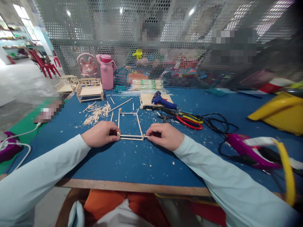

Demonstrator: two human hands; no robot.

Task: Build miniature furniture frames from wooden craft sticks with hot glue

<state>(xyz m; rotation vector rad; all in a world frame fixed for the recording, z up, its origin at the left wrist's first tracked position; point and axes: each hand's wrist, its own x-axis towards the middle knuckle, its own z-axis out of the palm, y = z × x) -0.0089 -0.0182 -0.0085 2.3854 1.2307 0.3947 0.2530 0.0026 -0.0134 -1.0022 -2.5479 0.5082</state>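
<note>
A four-sided frame of thin wooden sticks (139, 123), with short upright pieces at its corners, lies on the blue tabletop (146, 164) in front of me. My left hand (102, 133) pinches the near left corner of this frame between thumb and fingers. At the near right corner, my right hand (165, 135) is closed on the end of a thin wooden stick (147, 136) that runs along the frame's near side. Whether that stick is joined to the frame cannot be made out. Stick offcuts (98, 113) lie in a pile beyond my left hand.
Small wooden bed-like models (90, 90) stand back left near a pink bottle (107, 72). A blue-handled glue gun (163, 100) rests on a slatted wooden piece. Red-handled pliers (189, 123), black cables and a purple power strip (253, 151) lie right. Mesh (180, 28) rises behind.
</note>
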